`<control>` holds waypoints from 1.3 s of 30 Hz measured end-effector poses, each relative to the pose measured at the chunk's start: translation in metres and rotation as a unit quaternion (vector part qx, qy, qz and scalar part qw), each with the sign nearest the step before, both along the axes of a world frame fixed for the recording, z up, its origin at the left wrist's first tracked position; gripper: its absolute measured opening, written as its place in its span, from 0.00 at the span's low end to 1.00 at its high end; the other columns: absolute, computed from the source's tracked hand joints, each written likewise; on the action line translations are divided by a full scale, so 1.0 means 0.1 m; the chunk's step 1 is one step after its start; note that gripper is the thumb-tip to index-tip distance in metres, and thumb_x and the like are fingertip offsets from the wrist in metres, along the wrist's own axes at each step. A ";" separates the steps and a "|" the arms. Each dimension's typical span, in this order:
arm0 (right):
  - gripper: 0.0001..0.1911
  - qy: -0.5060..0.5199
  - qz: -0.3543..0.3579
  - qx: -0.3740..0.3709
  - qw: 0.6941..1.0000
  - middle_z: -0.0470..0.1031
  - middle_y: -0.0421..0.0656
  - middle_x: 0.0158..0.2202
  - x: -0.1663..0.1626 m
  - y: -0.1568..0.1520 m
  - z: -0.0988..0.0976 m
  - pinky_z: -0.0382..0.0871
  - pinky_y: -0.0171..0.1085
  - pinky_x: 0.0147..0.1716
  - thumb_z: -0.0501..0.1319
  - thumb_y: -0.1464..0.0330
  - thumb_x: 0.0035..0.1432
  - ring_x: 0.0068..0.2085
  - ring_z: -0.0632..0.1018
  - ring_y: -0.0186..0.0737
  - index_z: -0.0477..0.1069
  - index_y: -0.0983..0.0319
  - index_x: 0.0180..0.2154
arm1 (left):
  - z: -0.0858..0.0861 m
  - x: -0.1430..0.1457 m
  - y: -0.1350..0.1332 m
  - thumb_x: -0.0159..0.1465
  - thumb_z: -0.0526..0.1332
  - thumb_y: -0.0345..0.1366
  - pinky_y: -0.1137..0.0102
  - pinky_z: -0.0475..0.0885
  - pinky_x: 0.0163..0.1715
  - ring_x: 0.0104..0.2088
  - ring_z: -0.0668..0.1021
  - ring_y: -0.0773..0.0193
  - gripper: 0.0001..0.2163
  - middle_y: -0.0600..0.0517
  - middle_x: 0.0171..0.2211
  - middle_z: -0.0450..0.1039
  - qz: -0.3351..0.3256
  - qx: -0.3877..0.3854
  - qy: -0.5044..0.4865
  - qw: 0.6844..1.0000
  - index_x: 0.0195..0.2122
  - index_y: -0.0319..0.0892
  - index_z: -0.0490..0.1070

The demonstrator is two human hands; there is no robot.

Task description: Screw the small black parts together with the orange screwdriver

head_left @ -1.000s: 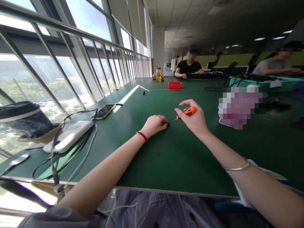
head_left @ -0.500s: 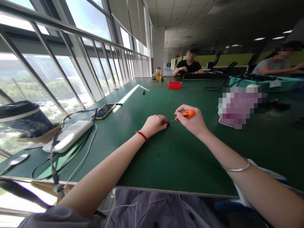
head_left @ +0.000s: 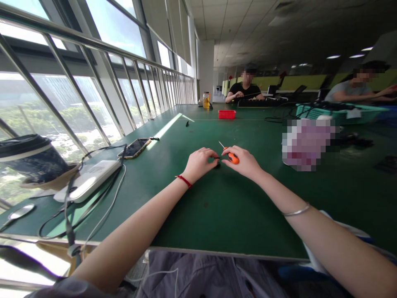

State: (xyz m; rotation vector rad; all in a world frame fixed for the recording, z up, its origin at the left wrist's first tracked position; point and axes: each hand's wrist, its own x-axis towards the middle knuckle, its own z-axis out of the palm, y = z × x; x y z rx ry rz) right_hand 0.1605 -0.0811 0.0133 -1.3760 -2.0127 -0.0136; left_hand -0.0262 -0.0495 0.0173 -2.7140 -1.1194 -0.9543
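My right hand [head_left: 243,161] is closed around a small screwdriver with an orange handle [head_left: 233,157]; its thin metal shaft points up and away to the left. My left hand [head_left: 200,163] is closed on a small black part [head_left: 217,161] that rests on the green table [head_left: 223,207]. The two hands touch over that part, near the middle of the table. A red string circles my left wrist and a silver bangle my right forearm.
At the left lie a phone [head_left: 136,147], a white power bank [head_left: 88,180] with cables, a spoon [head_left: 18,213] and a dark bag [head_left: 31,159]. Farther off stand a red tray [head_left: 226,114] and a yellow bottle [head_left: 206,100]. Two other people sit at the far end.
My right hand has swung the screwdriver round, so its shaft now points away instead of at the black part, and has moved left against my left hand. The view has tilted slightly.
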 end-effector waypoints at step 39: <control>0.09 0.044 -0.078 -0.060 0.994 0.77 0.41 0.37 0.45 0.18 -0.08 0.67 0.40 0.31 0.57 0.61 0.52 0.36 0.76 0.42 0.74 0.56 0.32 | -0.10 0.11 -0.12 0.56 0.60 0.35 0.67 0.72 0.38 0.38 0.75 0.58 0.06 0.50 0.37 0.75 0.097 -0.126 0.011 0.987 0.31 0.42 0.76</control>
